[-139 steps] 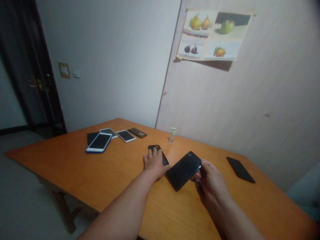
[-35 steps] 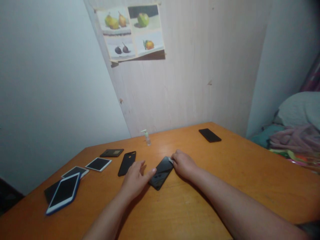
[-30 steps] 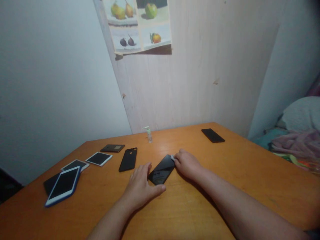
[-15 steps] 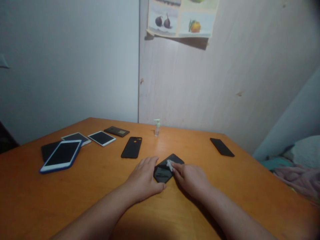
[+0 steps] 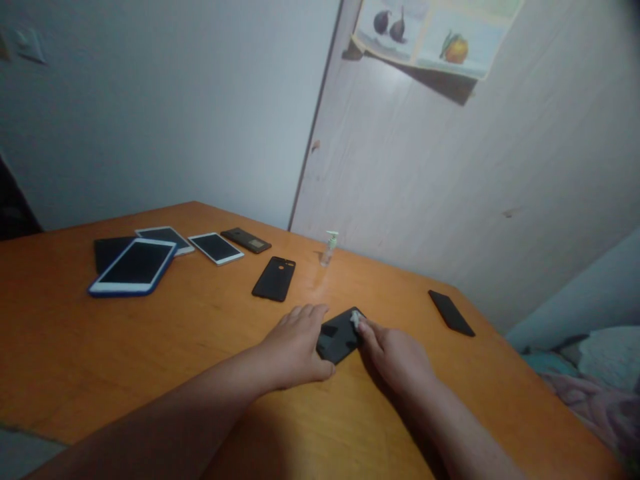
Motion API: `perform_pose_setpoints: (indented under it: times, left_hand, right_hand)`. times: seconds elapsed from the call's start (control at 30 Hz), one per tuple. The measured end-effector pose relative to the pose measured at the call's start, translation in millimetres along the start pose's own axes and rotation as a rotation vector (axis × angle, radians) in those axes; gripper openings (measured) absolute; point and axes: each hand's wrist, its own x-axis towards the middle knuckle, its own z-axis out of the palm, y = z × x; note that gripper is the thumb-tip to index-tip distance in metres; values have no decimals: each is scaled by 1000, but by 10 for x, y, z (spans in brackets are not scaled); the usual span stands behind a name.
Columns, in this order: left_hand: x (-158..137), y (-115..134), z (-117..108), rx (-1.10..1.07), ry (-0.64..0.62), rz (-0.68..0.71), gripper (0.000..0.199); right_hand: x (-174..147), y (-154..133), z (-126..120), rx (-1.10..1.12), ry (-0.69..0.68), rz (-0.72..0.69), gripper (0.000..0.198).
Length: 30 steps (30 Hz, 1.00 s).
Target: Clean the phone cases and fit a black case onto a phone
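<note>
Since half a second ago the view has been swung leftward, so that the table is seen more from its near left side; the hands have been kept on the same dark phone; the small white wad has been shifted toward the phone's far corner. The phone is laid flat on the orange wooden table, between the two hands; no brand or writing can be read on it, and none on any other device.

The left hand is spread flat, fingers apart, pressed on the phone's left edge and on the table; nothing is clasped in it. The right hand is curled, its fingertips pinched on the white wad, which is pressed against the phone.

Beyond the hands a black phone case is laid camera-holes up; a small clear pump bottle is stood just behind it, its label too small to be read; a blue-cased tablet, two white-rimmed devices and a dark one are grouped far left; another black phone is laid well apart at right. A fruit poster is fixed on the wall; no text is legible on it.
</note>
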Motion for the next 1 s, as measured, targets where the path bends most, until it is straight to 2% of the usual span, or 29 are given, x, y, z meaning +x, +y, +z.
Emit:
perform_pose_setpoints:
  times: [0.03,0.1,0.23,0.27,0.33,0.47,0.53,0.6,0.73,0.77,0.8,0.93,1.0]
  left_hand:
    - [2,-6,6,-6,2,-3,89]
    - [3,-14,22,-14,6,-2,91]
    - [2,-27,62,-11,34,16,86]
    - [2,-33,71,-11,41,16,84]
    - [4,-44,83,-14,45,17,84]
    - [8,-55,85,-30,33,14,90]
    - [9,-48,82,-42,32,3,92]
    - [9,-37,82,-52,33,-1,91]
    - [11,-29,87,-76,54,-1,89]
    - [11,-31,88,-83,55,-2,89]
    - [11,-33,88,-91,52,-5,90]
    - [13,-34,82,-112,36,-19,102]
    - [17,-23,73,-116,35,-25,110]
  right_hand:
    - [28,31,0,-19,9,38,56]
    - [10,4,1,-14,4,-1,55]
    - [-154,-244,24,108,-57,-301,49]
    - [-160,-277,35,126,-62,-337,48]
    - [-83,-253,58,106,-38,-285,49]
    - [217,-14,81,-33,10,25,57]
    - [262,17,72,-70,3,68,59]
    - [190,-71,57,-73,-4,-3,56]
    - [-28,-337,39,11,-62,-287,51]
    - [-35,-353,39,19,-71,-299,51]
    - [-12,-335,40,13,-69,-268,52]
    - [222,-76,50,-70,-26,29,58]
    - [270,-1,49,-89,-31,77,59]
